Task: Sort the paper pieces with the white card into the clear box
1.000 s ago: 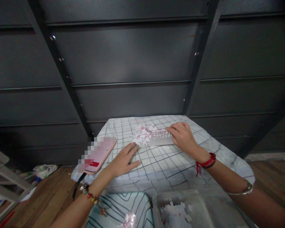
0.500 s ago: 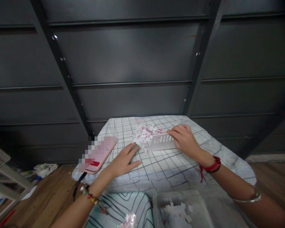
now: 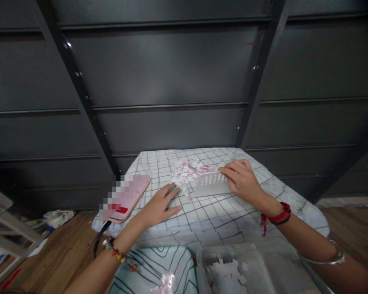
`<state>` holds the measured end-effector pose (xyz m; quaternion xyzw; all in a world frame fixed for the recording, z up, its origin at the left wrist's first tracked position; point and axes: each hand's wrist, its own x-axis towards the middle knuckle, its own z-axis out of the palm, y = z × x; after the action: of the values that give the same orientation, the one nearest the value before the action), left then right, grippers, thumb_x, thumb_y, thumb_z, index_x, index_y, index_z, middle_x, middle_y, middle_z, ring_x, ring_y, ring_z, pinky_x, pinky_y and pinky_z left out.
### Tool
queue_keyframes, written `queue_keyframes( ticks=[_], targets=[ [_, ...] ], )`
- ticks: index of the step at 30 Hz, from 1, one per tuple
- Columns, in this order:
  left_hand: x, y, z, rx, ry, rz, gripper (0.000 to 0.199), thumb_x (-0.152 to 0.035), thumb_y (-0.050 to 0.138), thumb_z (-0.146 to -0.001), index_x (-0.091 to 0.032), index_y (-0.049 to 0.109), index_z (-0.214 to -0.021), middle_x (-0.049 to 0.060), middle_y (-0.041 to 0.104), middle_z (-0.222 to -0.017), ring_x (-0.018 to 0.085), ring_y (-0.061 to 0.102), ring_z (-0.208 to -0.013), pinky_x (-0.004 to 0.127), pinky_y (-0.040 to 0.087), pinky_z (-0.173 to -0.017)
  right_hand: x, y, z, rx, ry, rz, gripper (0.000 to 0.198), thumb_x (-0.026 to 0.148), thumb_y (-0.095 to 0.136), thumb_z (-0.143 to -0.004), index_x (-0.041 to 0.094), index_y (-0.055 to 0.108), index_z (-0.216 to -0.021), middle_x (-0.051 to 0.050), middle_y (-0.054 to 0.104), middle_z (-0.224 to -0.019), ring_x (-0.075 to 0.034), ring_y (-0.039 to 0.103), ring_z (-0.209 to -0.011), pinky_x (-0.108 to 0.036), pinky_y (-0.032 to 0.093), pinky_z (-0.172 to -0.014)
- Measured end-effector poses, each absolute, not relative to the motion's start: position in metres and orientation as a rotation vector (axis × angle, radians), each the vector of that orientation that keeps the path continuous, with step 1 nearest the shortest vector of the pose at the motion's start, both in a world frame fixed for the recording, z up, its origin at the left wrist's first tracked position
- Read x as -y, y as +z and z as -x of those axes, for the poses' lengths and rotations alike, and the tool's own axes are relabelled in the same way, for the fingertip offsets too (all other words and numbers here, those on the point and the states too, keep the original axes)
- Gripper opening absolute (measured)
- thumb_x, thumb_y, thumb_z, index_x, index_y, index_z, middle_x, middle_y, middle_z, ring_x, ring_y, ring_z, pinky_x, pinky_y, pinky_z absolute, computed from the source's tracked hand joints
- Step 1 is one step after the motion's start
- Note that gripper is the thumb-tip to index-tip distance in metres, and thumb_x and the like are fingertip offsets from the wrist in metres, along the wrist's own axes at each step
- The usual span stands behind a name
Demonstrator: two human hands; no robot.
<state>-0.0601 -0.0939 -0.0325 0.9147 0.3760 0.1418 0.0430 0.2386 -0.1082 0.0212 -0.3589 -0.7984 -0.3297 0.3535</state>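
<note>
My right hand (image 3: 241,179) grips the end of a white slotted plastic basket (image 3: 211,188), whose long side faces me on the checked cloth. Whether it is a whole basket or a flat panel I cannot tell. Just behind and left of it lies a heap of small white and pink paper pieces (image 3: 188,170). My left hand (image 3: 161,204) rests flat on the cloth, fingers spread, its fingertips at the near left edge of the heap. A few scraps lie between that hand and the white plastic piece.
A pink phone (image 3: 129,200) with a black strap lies on the table (image 3: 208,224) at left. Nearer me are a clear plastic bin (image 3: 263,261) holding paper scraps and a patterned light-blue surface (image 3: 159,259) with a small clear packet (image 3: 167,282). A dark panelled wall (image 3: 171,69) stands behind.
My right hand has shifted slightly right, with the white plastic piece moving a little the same way. My left hand stays nearly in place.
</note>
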Motion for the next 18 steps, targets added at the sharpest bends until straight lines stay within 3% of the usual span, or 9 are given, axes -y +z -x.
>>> queue_keyframes(
  ticks=[18],
  targets=[
    [0.093, -0.034, 0.060, -1.138, 0.471, -2.798, 0.056, -0.047, 0.046, -0.090, -0.019, 0.032, -0.137, 0.014, 0.029, -0.146, 0.029, 0.029, -0.132, 0.044, 0.030, -0.105, 0.098, 0.023, -0.228, 2.060, -0.881, 0.945, 0.030, 0.001, 0.041, -0.074, 0.016, 0.061, -0.091, -0.004, 0.059, -0.076, -0.018, 0.045, -0.074, -0.033, 0.029, -0.071]
  ],
)
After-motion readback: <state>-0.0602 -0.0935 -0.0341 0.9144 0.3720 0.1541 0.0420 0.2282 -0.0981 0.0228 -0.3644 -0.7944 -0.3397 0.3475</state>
